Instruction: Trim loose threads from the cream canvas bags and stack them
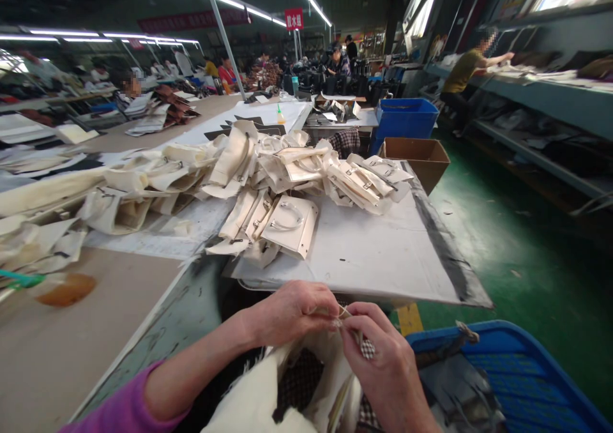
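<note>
Work position: the cream piece lies at the bottom center of the frame, below the hands, with its mouth spread and a dark checked surface visible inside. The left hand and the right hand meet above it; thumb and fingers of each are pinched on its narrow upper edge. The fingertips cover the gripped spot, so whether a separate thread is held there cannot be determined.

Caution: uneven pull between the two hands could stretch or tear the thin edge. Loose threads hang at the piece's left side; a snagged one could fray the fabric further. If either pinch slips, the piece could slide toward the blue basket at lower right.

Caution: the amber bottle lies at the left edge, its nozzle near cream material. A leak could stain it. The stacked bag parts at center overlap loosely; a bump to the white tabletop could topple them.
</note>
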`<state>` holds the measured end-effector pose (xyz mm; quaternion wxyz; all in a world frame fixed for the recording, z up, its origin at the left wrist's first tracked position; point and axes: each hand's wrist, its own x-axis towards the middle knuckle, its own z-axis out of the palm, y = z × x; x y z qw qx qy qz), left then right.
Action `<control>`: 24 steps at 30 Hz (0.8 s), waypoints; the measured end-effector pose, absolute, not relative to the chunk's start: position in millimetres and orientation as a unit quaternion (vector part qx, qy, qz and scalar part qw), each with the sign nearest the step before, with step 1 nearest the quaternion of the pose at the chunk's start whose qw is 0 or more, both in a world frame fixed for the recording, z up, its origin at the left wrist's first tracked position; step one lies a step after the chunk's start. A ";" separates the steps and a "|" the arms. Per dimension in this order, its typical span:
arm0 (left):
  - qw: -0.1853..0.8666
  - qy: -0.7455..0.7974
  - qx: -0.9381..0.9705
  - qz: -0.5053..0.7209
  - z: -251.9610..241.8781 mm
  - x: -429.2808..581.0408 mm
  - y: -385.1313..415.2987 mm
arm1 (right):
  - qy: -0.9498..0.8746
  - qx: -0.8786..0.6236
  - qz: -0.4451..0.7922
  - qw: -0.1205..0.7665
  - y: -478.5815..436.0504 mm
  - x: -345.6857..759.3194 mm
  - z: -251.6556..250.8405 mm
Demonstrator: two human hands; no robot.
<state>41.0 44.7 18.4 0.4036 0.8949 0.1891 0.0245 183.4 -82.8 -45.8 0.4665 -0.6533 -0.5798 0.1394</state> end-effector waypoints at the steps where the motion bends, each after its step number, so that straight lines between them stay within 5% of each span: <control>1: 0.399 0.190 0.897 0.022 18.5 41.2 44.6 | -0.580 -0.654 0.138 0.466 -82.9 183.6 -45.9; 13: 0.402 0.143 0.900 0.087 13.4 45.4 42.2 | -0.563 -0.644 0.142 0.498 -79.4 186.0 -43.2; 24: 0.296 0.106 0.946 0.084 12.4 58.8 47.2 | -0.551 -0.645 0.165 0.504 -80.2 190.1 -46.3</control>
